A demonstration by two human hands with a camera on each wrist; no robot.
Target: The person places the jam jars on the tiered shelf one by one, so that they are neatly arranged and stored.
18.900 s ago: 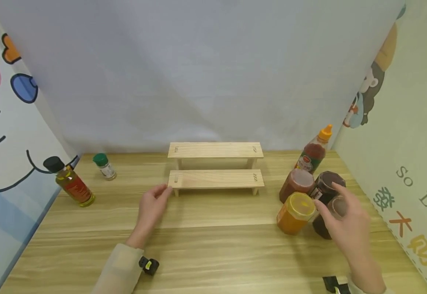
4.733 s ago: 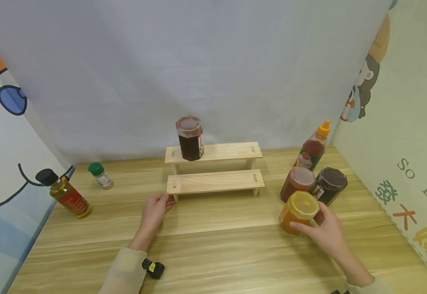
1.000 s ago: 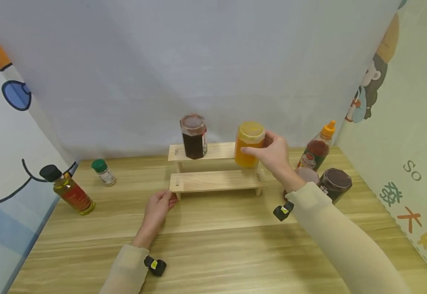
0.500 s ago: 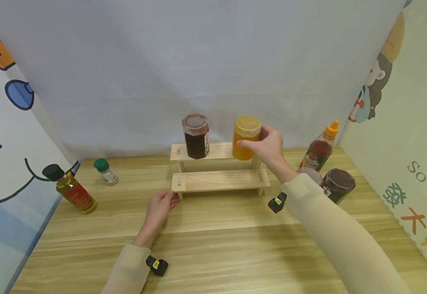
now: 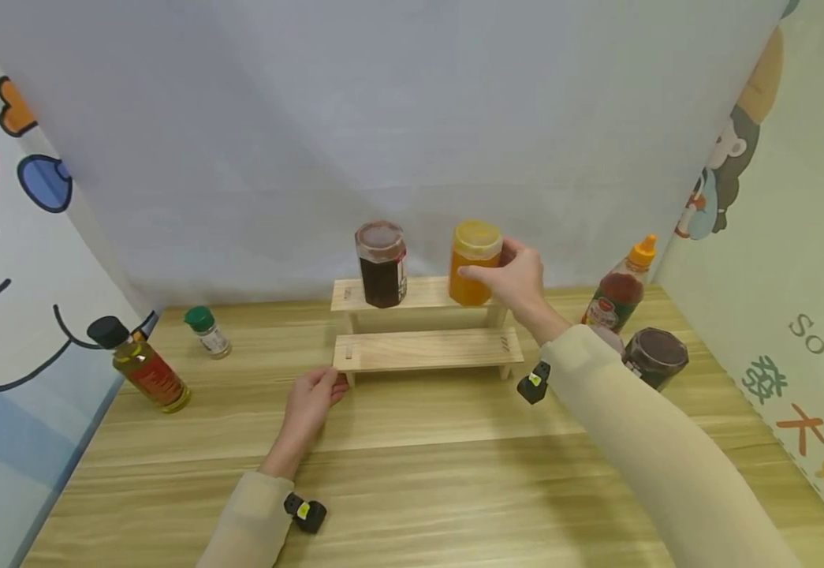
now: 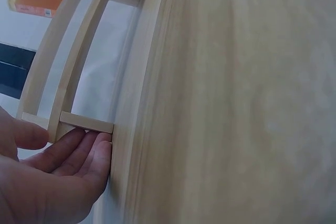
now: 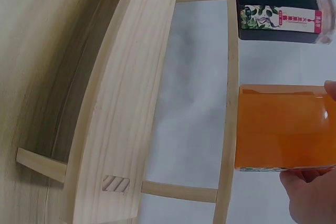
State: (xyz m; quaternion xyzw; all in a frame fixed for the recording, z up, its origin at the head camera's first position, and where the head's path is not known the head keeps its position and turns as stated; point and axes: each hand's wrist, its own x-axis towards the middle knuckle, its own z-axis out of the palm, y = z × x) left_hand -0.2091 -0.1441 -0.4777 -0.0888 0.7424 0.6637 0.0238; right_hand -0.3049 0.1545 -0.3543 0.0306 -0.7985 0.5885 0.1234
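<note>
A two-tier wooden shelf [image 5: 422, 350] stands at the table's middle. My right hand [image 5: 523, 282] grips a jar of orange contents [image 5: 467, 293] upright at the right part of the upper board, its thumb in front. In the right wrist view the jar's base [image 7: 247, 129] is right at that board. To its left a dark jam jar [image 5: 381, 282] with a white and pink label stands on the same board. My left hand [image 5: 308, 401] holds the lower board's left end; in the left wrist view the thumb [image 6: 31, 134] is at the board and the fingers curl by the leg.
On the right stand a red sauce bottle [image 5: 615, 298] with an orange tip, another dark jar [image 5: 654, 356] and a reddish jar [image 5: 610, 338] mostly behind the sleeve. An oil bottle [image 5: 147, 371] and a green-capped shaker [image 5: 209, 334] stand left. A pale backdrop rises behind.
Since the earliest frame a dark jar has come onto the upper board. My right hand has carried the orange jar from the right-hand group to that board; lately it shifts only slightly.
</note>
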